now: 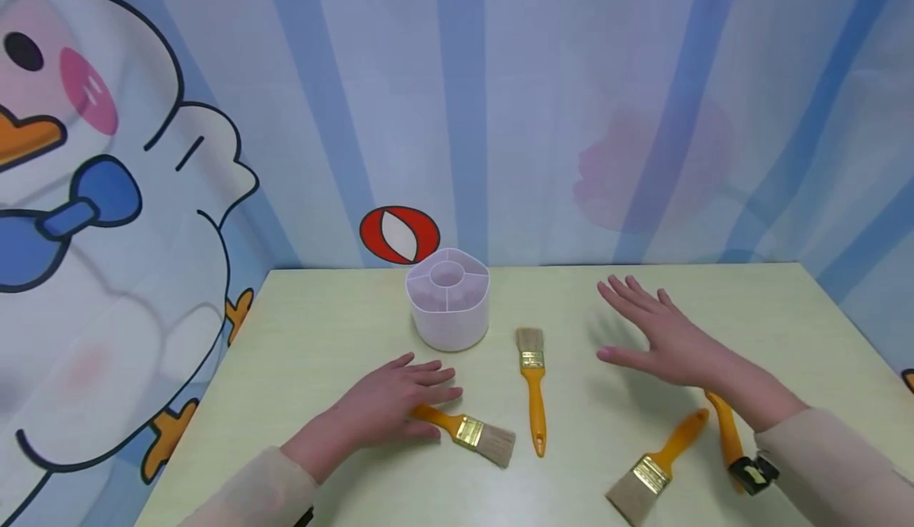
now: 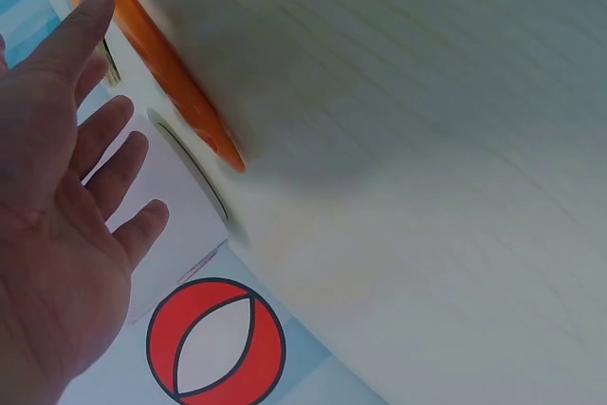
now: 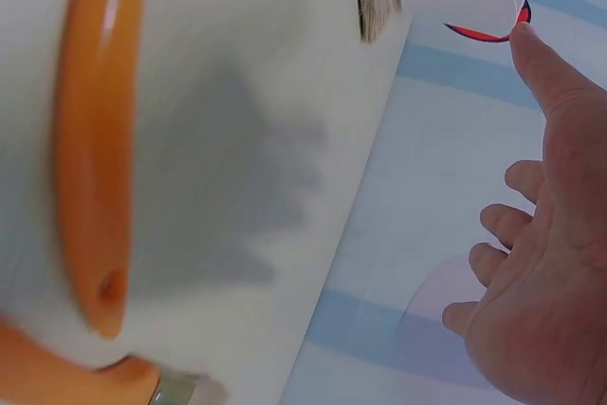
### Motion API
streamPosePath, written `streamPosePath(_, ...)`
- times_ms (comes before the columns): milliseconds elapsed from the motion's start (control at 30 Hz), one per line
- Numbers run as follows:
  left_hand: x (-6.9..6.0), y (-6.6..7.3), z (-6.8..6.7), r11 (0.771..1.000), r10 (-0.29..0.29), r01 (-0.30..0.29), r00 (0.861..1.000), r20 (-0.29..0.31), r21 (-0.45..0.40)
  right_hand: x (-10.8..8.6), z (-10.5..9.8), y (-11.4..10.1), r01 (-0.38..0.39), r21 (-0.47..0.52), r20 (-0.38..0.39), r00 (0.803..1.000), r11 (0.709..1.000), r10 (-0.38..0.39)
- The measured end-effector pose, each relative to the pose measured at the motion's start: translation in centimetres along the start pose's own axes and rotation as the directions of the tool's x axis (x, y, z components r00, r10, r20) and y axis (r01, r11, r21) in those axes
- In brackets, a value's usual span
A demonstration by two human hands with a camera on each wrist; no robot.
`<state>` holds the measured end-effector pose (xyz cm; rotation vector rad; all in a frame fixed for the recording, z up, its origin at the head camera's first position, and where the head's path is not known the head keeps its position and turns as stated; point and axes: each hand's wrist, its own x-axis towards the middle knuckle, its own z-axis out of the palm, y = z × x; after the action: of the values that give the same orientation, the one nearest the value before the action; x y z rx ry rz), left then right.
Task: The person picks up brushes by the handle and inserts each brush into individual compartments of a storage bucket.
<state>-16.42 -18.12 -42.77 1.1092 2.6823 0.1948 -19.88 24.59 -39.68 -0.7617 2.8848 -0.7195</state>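
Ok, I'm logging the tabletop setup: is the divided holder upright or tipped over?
Upright: in the head view the divided holder stands on the table, its compartment openings facing up.

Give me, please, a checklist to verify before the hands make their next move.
1. Holder upright on the table: ok.
2. Holder free of brushes: ok; none stands in it.
3. Left hand gripping the left brush: not ok; its fingers are not curled round it.
4. Right hand free: ok; open, raised, holding nothing.
5. Middle brush uncovered: ok; lies in full sight between the hands.
6. Rightmost brush uncovered: not ok; the right arm partly hides it.
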Motion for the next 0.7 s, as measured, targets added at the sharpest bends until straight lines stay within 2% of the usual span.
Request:
streamPosePath(333,0.3,-0.2,0.8,0.997,0.079,-0.079,0.996,-0.030,-0.013,3.8,1.1,-1.7,0.026,0.121,0.056,0.998,0.992,-0.033)
streamPosePath(700,0.6,-0.5,1.3,0.992,0.123,-0.124,0.992,-0.026,-0.014,7.9,3.5,-2.9,0.057,0.246,0.085,0.993,0.968,-0.080)
